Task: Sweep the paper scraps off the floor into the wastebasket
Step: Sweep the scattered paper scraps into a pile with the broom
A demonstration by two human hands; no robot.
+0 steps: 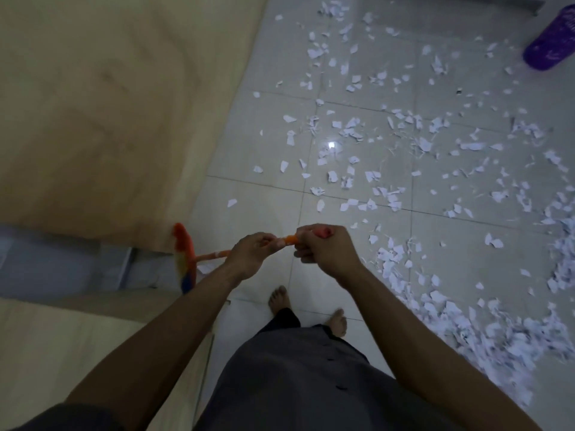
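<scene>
You grip the broom (214, 255) with both hands. Your left hand (252, 256) curls round the handle lower down and your right hand (323, 247) wraps its top end, a spacing that should give you leverage for a stroke. Its brush (185, 259), blurred, seems to sit at the floor's (249, 197) left edge, apart from the scraps (357, 129), which litter the middle and pile thickest along the right edge. The wastebasket (550, 42) stands in the far right corner. Its mouth is cut off, so I cannot tell what it holds.
</scene>
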